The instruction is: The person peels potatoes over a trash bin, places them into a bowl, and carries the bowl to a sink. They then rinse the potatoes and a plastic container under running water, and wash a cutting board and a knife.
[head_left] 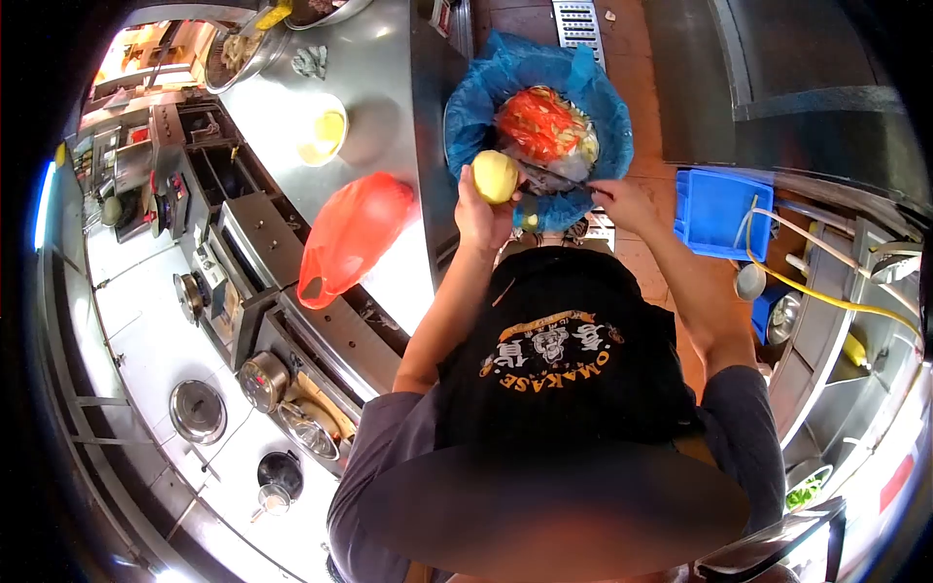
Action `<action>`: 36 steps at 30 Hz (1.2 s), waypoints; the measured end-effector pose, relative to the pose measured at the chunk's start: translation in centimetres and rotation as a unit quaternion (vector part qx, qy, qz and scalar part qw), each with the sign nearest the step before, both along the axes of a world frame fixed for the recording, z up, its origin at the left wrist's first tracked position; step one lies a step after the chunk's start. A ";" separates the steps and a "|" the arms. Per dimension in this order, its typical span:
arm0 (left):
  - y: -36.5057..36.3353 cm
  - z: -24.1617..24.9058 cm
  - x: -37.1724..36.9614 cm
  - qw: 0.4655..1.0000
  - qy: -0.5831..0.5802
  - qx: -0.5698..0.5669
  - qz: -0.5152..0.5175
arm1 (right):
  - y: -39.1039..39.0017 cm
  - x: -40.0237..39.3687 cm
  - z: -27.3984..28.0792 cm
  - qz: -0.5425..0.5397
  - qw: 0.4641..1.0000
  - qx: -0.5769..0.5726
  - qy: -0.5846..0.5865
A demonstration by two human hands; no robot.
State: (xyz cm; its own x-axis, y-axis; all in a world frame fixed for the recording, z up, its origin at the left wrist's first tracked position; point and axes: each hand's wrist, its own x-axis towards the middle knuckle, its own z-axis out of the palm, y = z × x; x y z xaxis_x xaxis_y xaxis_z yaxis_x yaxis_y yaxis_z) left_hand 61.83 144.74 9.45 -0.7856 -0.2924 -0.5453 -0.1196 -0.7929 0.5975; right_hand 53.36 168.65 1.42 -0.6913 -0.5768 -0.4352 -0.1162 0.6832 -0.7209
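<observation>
My left hand (480,216) is closed around a pale yellow peeled potato (495,177), held over the near left rim of a bin. In my right hand (622,204), the fingers grip the end of a knife (556,178), its dark blade pointing left toward the potato. Below both hands stands the bin, lined with a blue plastic bag (610,107). Inside the liner lie a red plastic bag (540,124) and pale peelings (583,144).
Left of me, a steel counter (374,73) carries a white bowl with yellow pieces (324,135) and a bulging red bag (362,228) at its edge. Blue crates (719,209) and a yellow hose (826,296) are on the right. A drain grate (577,24) runs along the floor.
</observation>
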 end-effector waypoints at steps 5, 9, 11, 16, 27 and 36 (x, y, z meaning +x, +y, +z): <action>-0.6 -0.5 -0.8 0.996 -0.044 0.075 -0.006 | -4.0 2.6 5.2 -0.069 0.981 -0.122 0.135; 1.1 -1.5 -0.6 0.995 -0.055 0.063 0.061 | -5.4 2.0 7.1 -0.005 0.955 -0.158 0.252; 1.2 -0.7 -0.5 0.997 -0.058 0.045 0.039 | -4.1 1.6 4.7 -0.038 0.965 -0.168 0.197; -0.3 0.2 0.3 0.998 -0.026 0.051 -0.006 | -0.2 0.4 1.3 -0.052 0.992 -0.016 -0.115; -0.5 1.1 0.6 0.987 0.096 0.098 -0.080 | -1.8 1.1 1.1 -0.085 0.989 -0.120 0.024; 0.5 -0.7 0.4 0.999 0.006 0.028 -0.017 | -4.2 2.2 8.0 -0.043 0.955 -0.232 0.181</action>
